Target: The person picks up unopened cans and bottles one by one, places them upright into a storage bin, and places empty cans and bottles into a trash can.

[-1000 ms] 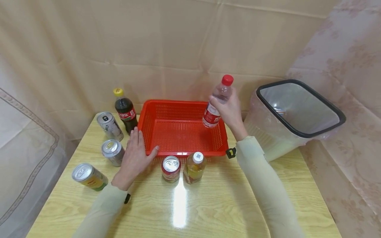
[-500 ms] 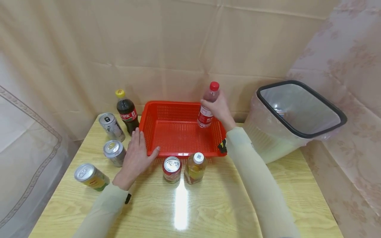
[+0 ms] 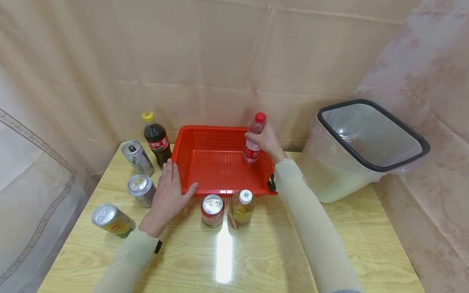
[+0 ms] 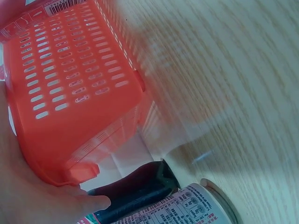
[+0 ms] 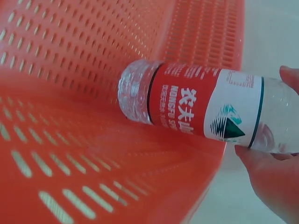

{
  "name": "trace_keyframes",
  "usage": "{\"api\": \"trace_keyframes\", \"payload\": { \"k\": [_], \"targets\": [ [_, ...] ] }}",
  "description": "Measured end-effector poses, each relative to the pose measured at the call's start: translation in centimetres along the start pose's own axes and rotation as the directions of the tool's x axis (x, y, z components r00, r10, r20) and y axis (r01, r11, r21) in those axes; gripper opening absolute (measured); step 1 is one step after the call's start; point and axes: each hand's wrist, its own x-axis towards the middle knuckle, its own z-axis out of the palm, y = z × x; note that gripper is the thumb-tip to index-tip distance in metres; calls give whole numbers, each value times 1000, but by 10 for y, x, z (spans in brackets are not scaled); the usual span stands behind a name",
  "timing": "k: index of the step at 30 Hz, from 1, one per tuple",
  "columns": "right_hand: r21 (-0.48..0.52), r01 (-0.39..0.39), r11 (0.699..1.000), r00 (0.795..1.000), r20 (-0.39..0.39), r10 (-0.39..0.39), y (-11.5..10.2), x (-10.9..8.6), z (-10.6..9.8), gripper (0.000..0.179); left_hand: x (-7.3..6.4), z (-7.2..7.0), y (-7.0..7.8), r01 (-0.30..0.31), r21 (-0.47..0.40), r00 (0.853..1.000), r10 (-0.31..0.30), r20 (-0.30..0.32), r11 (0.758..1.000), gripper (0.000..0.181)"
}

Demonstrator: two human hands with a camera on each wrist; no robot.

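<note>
My right hand (image 3: 266,141) grips a clear water bottle (image 3: 252,151) by its upper part. The bottle has a red cap and a red and white label, and stands nearly upright inside the back right corner of a red plastic basket (image 3: 220,171). In the right wrist view the base of the water bottle (image 5: 135,91) is close to the basket's perforated floor and wall. My left hand (image 3: 169,195) lies with straight fingers along the basket's left rim, thumb at the front rim. Beside those fingertips stands a cola bottle (image 3: 156,140) with a yellow cap.
Left of the basket stand a patterned can (image 3: 138,158), a silver can (image 3: 141,190) and a yellow-green can (image 3: 113,220). In front are a red can (image 3: 212,210) and a white-capped juice bottle (image 3: 241,208). A lined bin (image 3: 322,171) stands at the right, with something inside.
My right hand has moved left and down with the water bottle, from above the basket's right side into its back right corner. The left hand has stayed at the left rim.
</note>
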Motion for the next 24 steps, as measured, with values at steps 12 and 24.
{"api": "trace_keyframes", "payload": {
  "k": [12,24],
  "targets": [
    [9,-23,1000,999,24,22,2,-2,-1,70,1,2,1,11,-7,1000,-11,16,1000,102],
    [-36,-16,999,998,54,18,-12,-12,-19,101,2,2,-2,4,-6,1000,-4,7,1000,101]
  ]
}}
